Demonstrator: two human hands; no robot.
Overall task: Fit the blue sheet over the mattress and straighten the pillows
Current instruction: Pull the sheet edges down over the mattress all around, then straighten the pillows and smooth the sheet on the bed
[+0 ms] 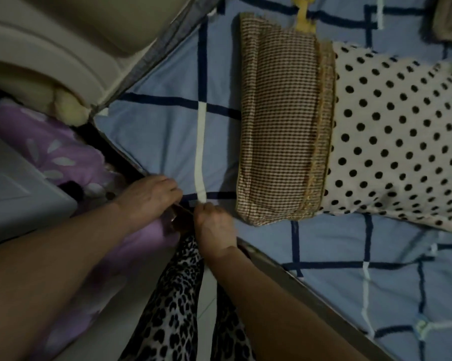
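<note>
The blue sheet (pixel 162 131) with dark and white grid lines lies spread over the mattress. At the mattress's near edge my left hand (pixel 149 196) presses down on the sheet's border, fingers curled over it. Close beside it my right hand (pixel 214 227) pinches the same edge, fist closed on the fabric. A brown checked pillow (pixel 279 121) lies flat on the sheet to the right of my hands. A white pillow with black dots (pixel 396 136) lies against the checked pillow's far side.
A metal bed rail (pixel 305 282) runs along the mattress edge to the lower right. Purple flowered bedding (pixel 53 147) is bunched at the left beside a grey box (pixel 16 186). A cream padded headboard (pixel 63 45) stands at the upper left. Leopard-print trousers (pixel 178 308) show below my hands.
</note>
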